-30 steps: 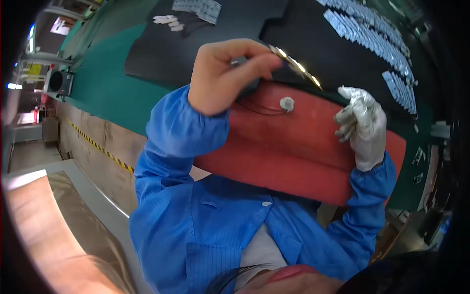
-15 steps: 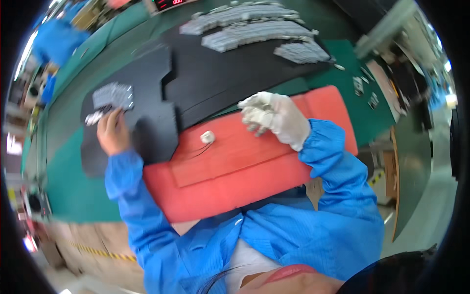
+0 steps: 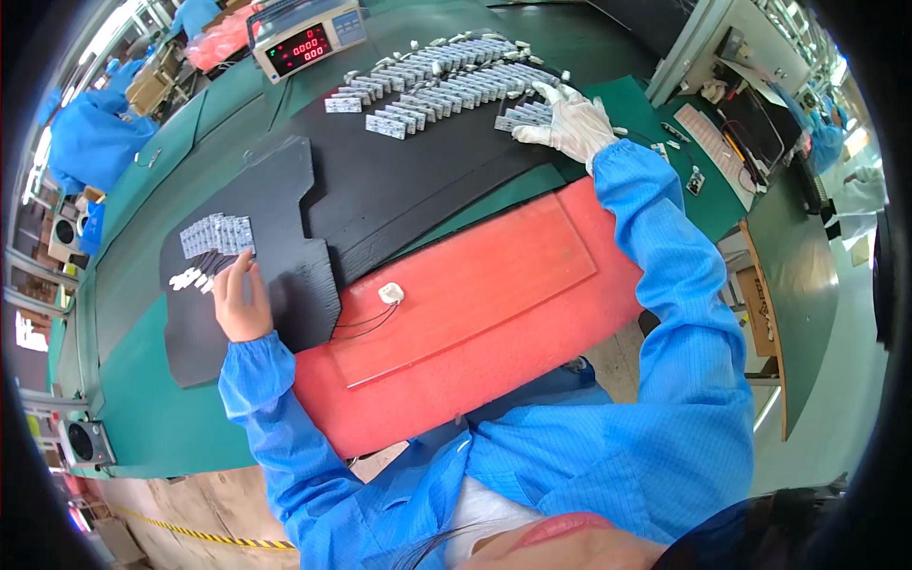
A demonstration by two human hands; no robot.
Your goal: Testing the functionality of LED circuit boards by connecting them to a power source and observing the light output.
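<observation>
Small flat grey rectangular pieces sit in two groups on black foam mats: a small cluster [image 3: 218, 235] far left w/ a few loose whitish bits [image 3: 188, 279] just below it, and long rows [image 3: 437, 78] at the top, laid side by side in several lines. Left hand [image 3: 241, 304], bare, lies flat on the left black mat [image 3: 285, 199], fingers loosely spread & pointing up toward the small cluster; fingertips just below it, near the loose bits, gripping nothing that shows. Right of that hand the mat edge drops to a red pad [image 3: 494, 313] w/ a clear sheet over it; a small white part [image 3: 390, 294] w/ thin dark wires rests on the sheet, well apart from both hands. Right hand [image 3: 568, 122], in a white glove, rests palm down on the right end of the long rows on the larger black mat [image 3: 427, 180], fingers splayed over the pieces; can't tell if it grips any. Green bench [image 3: 152, 399] shows bare strips left of and below the left mat; a scale w/ red digits [image 3: 306, 38] stands at the top edge behind the rows. Bench edge runs close along the person's blue sleeves.
</observation>
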